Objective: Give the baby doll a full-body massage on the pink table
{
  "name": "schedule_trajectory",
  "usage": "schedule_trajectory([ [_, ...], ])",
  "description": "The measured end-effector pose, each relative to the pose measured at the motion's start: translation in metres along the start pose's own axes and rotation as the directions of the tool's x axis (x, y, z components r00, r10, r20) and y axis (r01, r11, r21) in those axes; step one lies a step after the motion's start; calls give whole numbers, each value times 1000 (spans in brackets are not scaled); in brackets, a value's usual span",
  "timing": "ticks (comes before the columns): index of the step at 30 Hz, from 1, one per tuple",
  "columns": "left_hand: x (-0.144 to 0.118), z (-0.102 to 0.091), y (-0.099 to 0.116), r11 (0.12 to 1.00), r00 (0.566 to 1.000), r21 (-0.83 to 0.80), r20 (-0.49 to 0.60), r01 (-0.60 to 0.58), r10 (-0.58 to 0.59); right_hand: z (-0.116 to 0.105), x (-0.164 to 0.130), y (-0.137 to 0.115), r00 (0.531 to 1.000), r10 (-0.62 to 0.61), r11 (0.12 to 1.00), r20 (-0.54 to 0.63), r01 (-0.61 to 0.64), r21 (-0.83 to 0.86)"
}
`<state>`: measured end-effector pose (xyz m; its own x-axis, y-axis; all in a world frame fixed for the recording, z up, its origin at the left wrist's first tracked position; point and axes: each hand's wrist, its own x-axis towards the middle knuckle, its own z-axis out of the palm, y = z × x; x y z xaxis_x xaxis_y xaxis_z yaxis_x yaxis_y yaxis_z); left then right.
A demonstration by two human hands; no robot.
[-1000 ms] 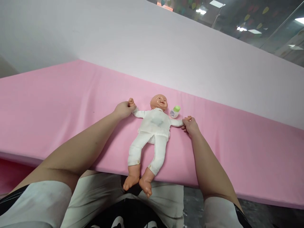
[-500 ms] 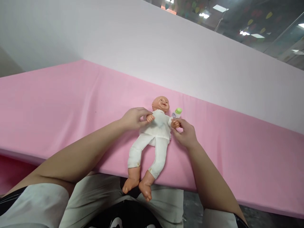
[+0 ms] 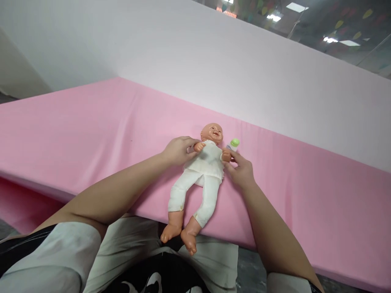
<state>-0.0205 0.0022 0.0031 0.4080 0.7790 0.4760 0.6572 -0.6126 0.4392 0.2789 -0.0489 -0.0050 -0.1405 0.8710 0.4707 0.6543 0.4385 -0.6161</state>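
Observation:
A baby doll (image 3: 205, 162) with a white cloth body lies on its back on the pink-covered table (image 3: 100, 134). Its head points away from me, and its bare feet hang over the near edge. My left hand (image 3: 180, 150) is closed around the doll's arm on the left side, just behind its small plastic hand. On the other side, my right hand (image 3: 240, 169) pinches the doll's other arm near its hand. Both doll hands are raised a little over its chest. Just beyond my right hand lies a small white bottle with a green cap (image 3: 234, 143), its lower part hidden.
A pale wall (image 3: 214, 61) rises along the table's far side, with a window (image 3: 320, 32) at upper right. My legs (image 3: 131, 248) are under the table's near edge.
The view has shifted slightly. The doll's hands are drawn a little further inward over its chest, with both my hands still holding its arms.

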Motion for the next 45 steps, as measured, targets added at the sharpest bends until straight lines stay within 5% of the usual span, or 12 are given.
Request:
schedule_trajectory([
  [3,3,-4,-12,954,959,-162,-93,251,-268,-9,9,25,946,237,946,-223,-172,273],
  [5,7,-5,-26,899,906,-211,-104,383,-411,-15,14,43,894,365,878,-260,-238,415],
  [8,13,-4,-50,827,830,-178,-78,533,-552,-22,17,71,814,564,731,-142,-412,544],
  [12,17,0,-73,760,771,-155,10,631,-637,-22,17,97,727,686,633,35,-620,463],
  [19,16,1,-71,737,793,-384,-17,557,-608,-17,17,80,813,580,734,-60,-489,471],
  [24,8,-3,-37,776,932,-558,-14,293,-362,-10,8,31,944,292,920,-153,-234,314],
  [27,3,-2,-15,898,992,-422,24,124,-126,-4,-1,1,997,62,992,49,-67,107],
  [30,0,0,-3,968,997,-250,73,13,5,-1,-8,-18,964,-138,983,227,162,-91],
  [33,0,4,0,986,994,-161,93,-47,63,1,-9,-25,938,-225,953,264,269,-141],
  [39,1,7,-2,983,995,-181,100,-9,27,4,-5,-12,982,-114,990,153,125,-70],
  [42,3,5,-12,944,987,-288,39,162,-158,2,0,6,994,110,986,-27,-106,130],
  [45,8,3,-33,842,925,-425,-26,332,-378,-7,9,32,946,269,916,-180,-194,351],
])
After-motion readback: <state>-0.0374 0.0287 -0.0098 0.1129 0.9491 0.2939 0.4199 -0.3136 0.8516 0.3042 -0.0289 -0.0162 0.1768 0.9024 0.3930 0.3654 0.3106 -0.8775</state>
